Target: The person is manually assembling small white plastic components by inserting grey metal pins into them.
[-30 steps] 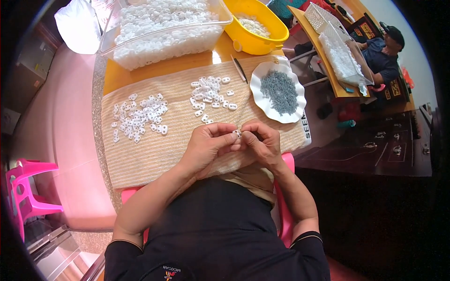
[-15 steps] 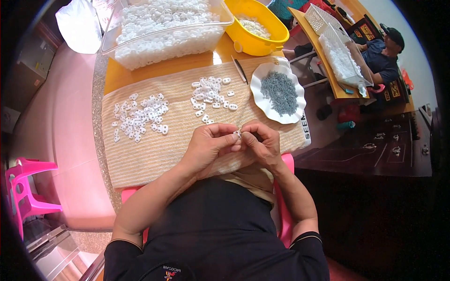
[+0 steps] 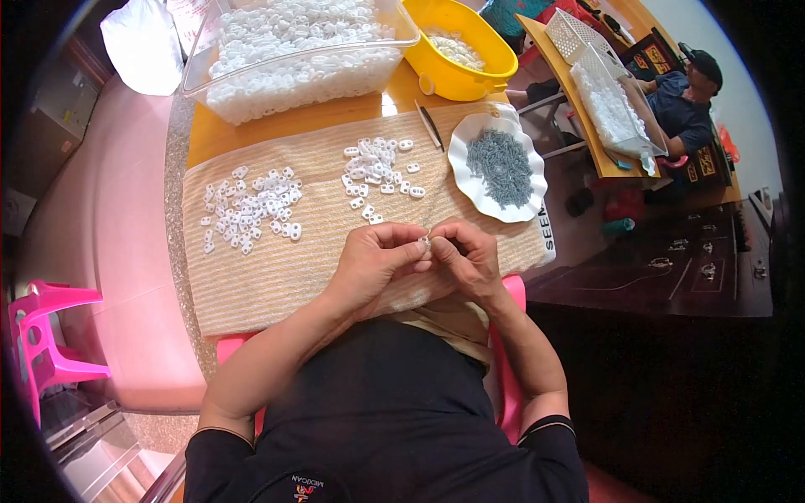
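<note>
Left hand (image 3: 373,261) and right hand (image 3: 470,260) together at frame centre, fingertips of both pinching 1 small white clip (image 3: 424,244) over striped cloth (image 3: 277,277) on counter (image 3: 251,138), 2 clip piles (image 3: 251,208) above, white dish (image 3: 470,180) of grey pins (image 3: 501,166) upper right

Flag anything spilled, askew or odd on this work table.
Nothing stands out. Both hands, left hand and right hand, pinch one small white piece; the two piles of white pieces and the plate of grey bits sit tidy.
</note>
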### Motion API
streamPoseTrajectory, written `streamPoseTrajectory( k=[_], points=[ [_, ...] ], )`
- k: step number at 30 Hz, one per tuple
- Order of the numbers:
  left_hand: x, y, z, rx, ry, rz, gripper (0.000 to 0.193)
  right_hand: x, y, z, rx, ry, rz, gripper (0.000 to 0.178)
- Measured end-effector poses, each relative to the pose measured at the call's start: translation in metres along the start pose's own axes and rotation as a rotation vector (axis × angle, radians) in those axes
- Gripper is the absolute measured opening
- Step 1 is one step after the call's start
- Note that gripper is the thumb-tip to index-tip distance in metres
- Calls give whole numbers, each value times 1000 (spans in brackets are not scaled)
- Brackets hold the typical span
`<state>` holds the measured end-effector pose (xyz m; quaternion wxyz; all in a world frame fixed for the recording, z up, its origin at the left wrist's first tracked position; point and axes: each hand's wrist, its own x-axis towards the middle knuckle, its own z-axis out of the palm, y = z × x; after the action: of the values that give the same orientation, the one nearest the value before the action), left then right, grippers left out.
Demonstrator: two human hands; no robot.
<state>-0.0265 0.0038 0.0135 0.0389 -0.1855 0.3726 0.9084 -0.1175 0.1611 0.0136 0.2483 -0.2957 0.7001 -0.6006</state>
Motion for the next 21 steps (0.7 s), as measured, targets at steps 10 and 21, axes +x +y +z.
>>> streamPoseTrajectory(
  k=[10,21],
  points=[
    [-1,-7,3,200,54,130,17,2,-10,3,-50,-27,21,16],
    [0,-6,4,308,23,242,15,3,4,-3,254,-95,160,19]
  ],
)
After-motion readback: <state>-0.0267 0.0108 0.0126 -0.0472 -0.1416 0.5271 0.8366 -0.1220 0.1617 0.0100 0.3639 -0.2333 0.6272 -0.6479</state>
